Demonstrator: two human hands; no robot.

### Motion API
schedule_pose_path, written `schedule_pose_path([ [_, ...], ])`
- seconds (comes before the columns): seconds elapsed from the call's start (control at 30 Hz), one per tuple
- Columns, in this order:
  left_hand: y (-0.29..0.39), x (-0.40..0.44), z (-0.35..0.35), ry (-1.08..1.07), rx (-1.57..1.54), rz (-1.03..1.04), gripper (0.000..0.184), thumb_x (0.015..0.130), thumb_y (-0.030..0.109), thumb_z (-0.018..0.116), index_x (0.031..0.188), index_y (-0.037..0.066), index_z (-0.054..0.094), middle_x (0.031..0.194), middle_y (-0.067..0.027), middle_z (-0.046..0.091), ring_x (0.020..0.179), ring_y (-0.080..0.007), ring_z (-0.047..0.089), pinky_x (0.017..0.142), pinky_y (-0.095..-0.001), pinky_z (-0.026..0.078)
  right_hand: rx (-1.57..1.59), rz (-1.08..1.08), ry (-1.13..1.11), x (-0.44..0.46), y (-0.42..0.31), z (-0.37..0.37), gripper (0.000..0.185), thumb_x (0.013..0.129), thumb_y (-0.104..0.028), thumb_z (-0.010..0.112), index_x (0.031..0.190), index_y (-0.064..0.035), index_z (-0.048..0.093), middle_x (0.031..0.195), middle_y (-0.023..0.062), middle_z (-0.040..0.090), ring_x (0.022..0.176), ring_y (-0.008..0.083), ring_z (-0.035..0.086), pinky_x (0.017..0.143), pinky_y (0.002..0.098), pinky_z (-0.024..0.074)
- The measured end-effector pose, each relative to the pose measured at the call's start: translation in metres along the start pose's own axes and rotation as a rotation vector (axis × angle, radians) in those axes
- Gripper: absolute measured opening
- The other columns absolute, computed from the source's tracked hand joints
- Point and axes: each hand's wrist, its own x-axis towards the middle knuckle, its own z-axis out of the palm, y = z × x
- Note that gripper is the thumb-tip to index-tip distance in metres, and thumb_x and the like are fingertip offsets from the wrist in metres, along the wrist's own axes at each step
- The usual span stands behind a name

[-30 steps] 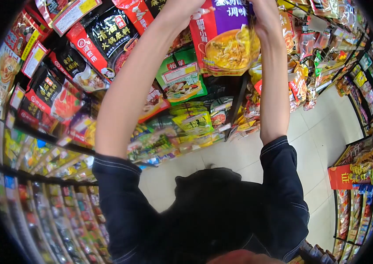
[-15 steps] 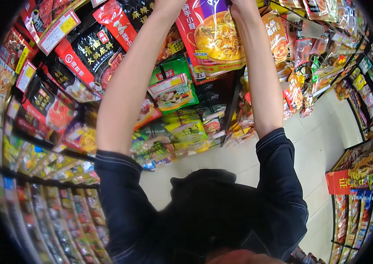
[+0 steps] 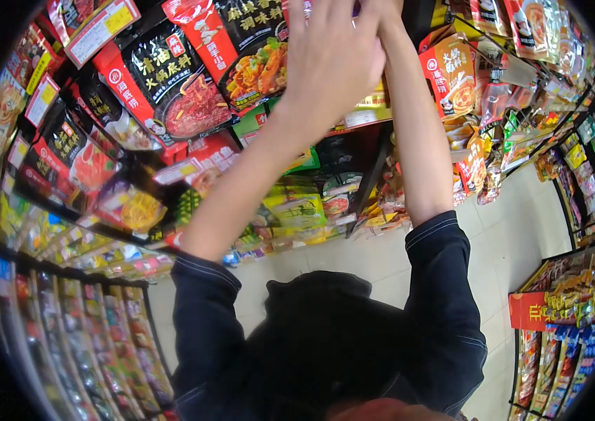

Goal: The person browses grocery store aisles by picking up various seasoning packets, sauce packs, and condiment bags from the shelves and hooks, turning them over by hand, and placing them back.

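Observation:
My left hand is at the top centre with its fingers stretched out and slightly apart, lying over the front of a hanging packet. Most of that packet is hidden; a yellow lower part shows below the hand. Close beside it, my right hand reaches the top edge, its fingers mostly hidden. Left of my hands hang a red and black packet with a noodle-like dish and a black hotpot packet. An orange packet hangs right of my right forearm.
Price tags stick out at the upper left. A lower shelf of small packets runs along the left. More racks with a red sign stand at the right. Pale floor tiles show between the racks.
My left hand has moved right and down, from the packet's upper left edge onto its front beside my right hand. The red and purple packet is now mostly covered.

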Motion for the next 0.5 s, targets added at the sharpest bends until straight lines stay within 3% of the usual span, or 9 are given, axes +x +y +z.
schedule_pose_path([
  [0.03,0.002,-0.015,0.001,-0.065,0.094,0.038,0.047,0.093,0.025,0.07,0.135,0.004,0.062,0.138,-0.0206,0.057,0.131,-0.03,0.055,0.109,-0.048,0.044,-0.155,0.169,-0.004,0.011,0.005,0.01,0.036,0.096,-0.022,0.067,0.123,0.001,0.062,0.116,0.0253,0.07,0.111,0.0388,0.069,0.094,0.0466,0.0521],
  [0.13,-0.004,-0.065,0.023,-0.31,-0.071,-0.104,0.059,0.091,0.032,0.07,0.144,0.01,0.055,0.154,-0.0236,0.04,0.145,-0.0372,0.037,0.118,-0.0577,0.031,-0.18,0.096,0.051,0.009,0.002,0.01,0.035,0.096,-0.02,0.067,0.123,0.0012,0.061,0.116,0.0255,0.07,0.109,0.0405,0.068,0.093,0.0465,0.0515],
  [0.2,-0.017,-0.088,0.038,-0.377,-0.008,-0.081,0.06,0.092,0.035,0.07,0.145,0.011,0.055,0.158,-0.0211,0.038,0.148,-0.0362,0.035,0.119,-0.0556,0.031,-0.161,0.032,0.112,0.0,0.006,0.005,0.036,0.095,-0.018,0.067,0.126,0.0016,0.061,0.116,0.0262,0.07,0.111,0.0406,0.067,0.095,0.0463,0.0505],
  [0.23,-0.022,-0.097,0.045,-0.382,0.009,-0.071,0.06,0.092,0.035,0.07,0.145,0.011,0.055,0.159,-0.021,0.037,0.149,-0.0363,0.034,0.119,-0.0557,0.031,-0.175,0.073,-0.009,-0.007,-0.012,-0.008,0.046,0.095,-0.018,0.066,0.133,0.0047,0.056,0.122,0.0294,0.066,0.118,0.0409,0.064,0.101,0.0445,0.0478],
  [0.27,-0.027,-0.102,0.048,-0.387,0.028,-0.06,0.06,0.092,0.035,0.07,0.145,0.011,0.055,0.16,-0.0209,0.037,0.15,-0.0364,0.033,0.119,-0.0558,0.031,-0.347,-0.196,0.092,-0.015,0.01,-0.009,0.055,0.094,-0.018,0.066,0.139,0.0087,0.05,0.128,0.0337,0.061,0.124,0.0433,0.059,0.107,0.0429,0.0445],
  [0.3,-0.029,-0.103,0.049,-0.376,-0.021,-0.07,0.054,0.094,0.028,0.066,0.142,0.008,0.056,0.16,-0.0222,0.036,0.151,-0.0361,0.03,0.12,-0.0568,0.029,-0.32,-0.172,0.022,-0.029,-0.009,-0.018,0.066,0.092,-0.022,0.071,0.143,0.0103,0.045,0.133,0.0305,0.06,0.125,0.0409,0.058,0.109,0.0418,0.0427],
  [0.33,-0.027,-0.103,0.05,-0.398,0.013,-0.084,0.056,0.093,0.027,0.065,0.145,0.008,0.053,0.161,-0.0223,0.035,0.152,-0.0358,0.029,0.121,-0.0563,0.027,-0.49,-0.245,0.018,-0.043,-0.018,-0.027,0.05,0.094,-0.028,0.074,0.125,0.0081,0.059,0.111,0.0215,0.071,0.099,0.0354,0.069,0.089,0.0429,0.0524],
  [0.37,-0.022,-0.104,0.05,-0.422,0.045,-0.096,0.06,0.093,0.025,0.064,0.148,0.008,0.05,0.161,-0.0224,0.034,0.153,-0.0355,0.027,0.122,-0.0559,0.025,-0.344,-0.162,-0.114,-0.065,-0.034,-0.039,0.076,0.094,-0.026,0.067,0.149,0.0129,0.033,0.146,0.0406,0.042,0.133,0.0523,0.046,0.112,0.0482,0.0395],
  [0.5,-0.011,-0.117,0.023,-0.347,-0.248,-0.218,0.057,0.09,0.012,0.058,0.146,0.002,0.05,0.157,-0.0265,0.037,0.151,-0.0404,0.029,0.121,-0.059,0.025,-0.165,-0.154,-0.15,-0.139,-0.085,-0.053,0.05,0.095,-0.021,0.068,0.14,0.0,0.056,0.137,0.0234,0.056,0.127,0.0366,0.056,0.105,0.0429,0.0472],
])
